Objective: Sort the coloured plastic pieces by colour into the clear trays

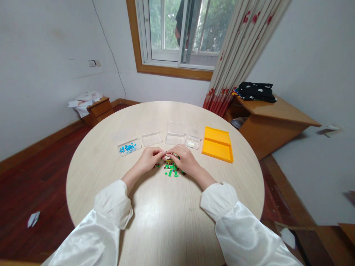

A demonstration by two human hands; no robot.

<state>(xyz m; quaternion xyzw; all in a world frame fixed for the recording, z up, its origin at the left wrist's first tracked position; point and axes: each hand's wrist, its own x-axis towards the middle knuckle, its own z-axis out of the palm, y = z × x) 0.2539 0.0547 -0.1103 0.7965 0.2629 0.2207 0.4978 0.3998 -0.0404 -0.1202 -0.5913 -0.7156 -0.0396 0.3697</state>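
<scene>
Over a pile of small flat pieces (171, 170) in green, dark red and yellow, my two hands meet with their fingertips close together. My left hand (149, 159) is closed in a pinch at the pile's left edge. From the right, my right hand (184, 159) is also pinched and covers part of the pile. Whatever lies between the fingertips is too small to make out. Beyond my left hand stands a clear plastic box (121, 153) with small blue pieces (128, 148) in it.
Past my hands stand a clear box (152, 143), a second clear box (174, 143) and a smaller one (196, 145) with a few pale pieces. An opened yellow case (217, 154) lies to the right on the round table (166, 229). Behind are a window and a curtain (244, 40).
</scene>
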